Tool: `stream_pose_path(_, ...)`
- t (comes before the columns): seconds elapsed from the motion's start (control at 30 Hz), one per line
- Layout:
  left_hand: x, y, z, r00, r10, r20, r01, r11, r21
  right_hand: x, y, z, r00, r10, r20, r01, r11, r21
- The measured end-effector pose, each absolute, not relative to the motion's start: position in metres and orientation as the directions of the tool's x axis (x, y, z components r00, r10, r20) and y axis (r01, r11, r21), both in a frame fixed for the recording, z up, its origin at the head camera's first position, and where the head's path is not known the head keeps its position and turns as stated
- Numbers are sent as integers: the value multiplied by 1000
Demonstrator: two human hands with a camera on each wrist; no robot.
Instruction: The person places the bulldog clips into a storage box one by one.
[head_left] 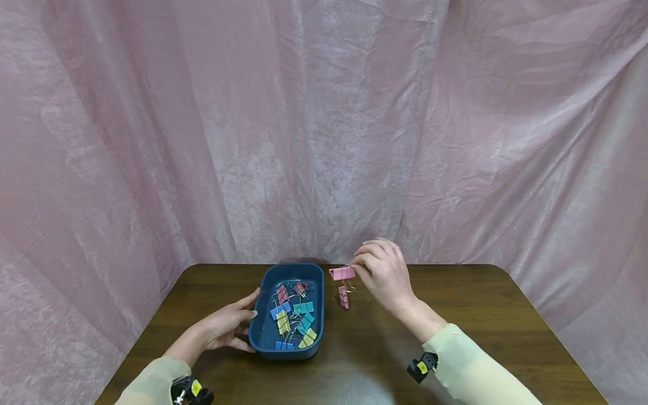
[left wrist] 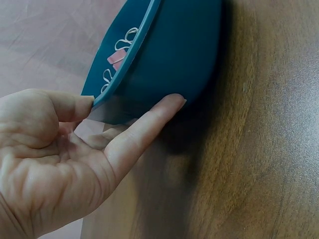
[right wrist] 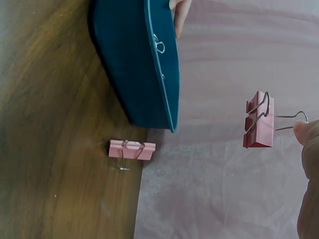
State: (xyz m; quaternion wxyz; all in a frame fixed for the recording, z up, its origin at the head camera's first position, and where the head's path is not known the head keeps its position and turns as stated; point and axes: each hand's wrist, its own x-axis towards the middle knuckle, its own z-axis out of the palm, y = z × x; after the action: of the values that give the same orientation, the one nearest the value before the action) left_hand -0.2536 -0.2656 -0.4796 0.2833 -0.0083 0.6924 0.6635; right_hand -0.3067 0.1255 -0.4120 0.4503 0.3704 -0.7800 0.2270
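My right hand (head_left: 387, 275) pinches one wire handle of a pink binder clip (right wrist: 259, 122). That clip hangs in the air right of a dark blue bin (head_left: 320, 304). On the table below it lies another pink binder clip (right wrist: 132, 150), close to the bin's right side. With my left hand (head_left: 230, 324) I hold the bin's left side: one fingertip lies over the rim, and a long finger (left wrist: 144, 133) presses the outer wall low down. Inside sit several binder clips, among them a yellow clip (head_left: 283, 322), a teal clip (head_left: 304, 307) and a blue clip (head_left: 284, 345).
A brown wooden table (head_left: 455, 337) carries the bin near its far edge. Behind that edge hangs a pink velvet curtain (head_left: 314, 140). Each wrist wears a small black camera, such as the right-hand camera (head_left: 422, 367).
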Motion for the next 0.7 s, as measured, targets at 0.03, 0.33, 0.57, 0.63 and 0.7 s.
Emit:
stream_pose_path(0.03, -254, -266, -480, -839, 364, -404, -388, 120, 914, -307, 124, -412, -323, -377, 868, -782, 623, -20)
stream_pose_path(0.33, -253, -265, -479, -840, 357, -408, -390, 124, 912, -308, 108, -415, -336, -400, 853, -779, 626, -13)
stream_pose_path(0.57, -253, -265, -479, -841, 355, -408, -389, 126, 913, -309, 96, -418, -363, -428, 827, -779, 627, -18)
stream_pose_path(0.63, -253, -265, -479, -841, 358, -406, -387, 125, 913, -310, 92, -418, -364, -434, 824, -779, 627, -14)
stream_pose_path(0.7, -253, -266, -479, -841, 359, -405, -387, 125, 914, -312, 88, -419, -355, -436, 827, -783, 622, -8)
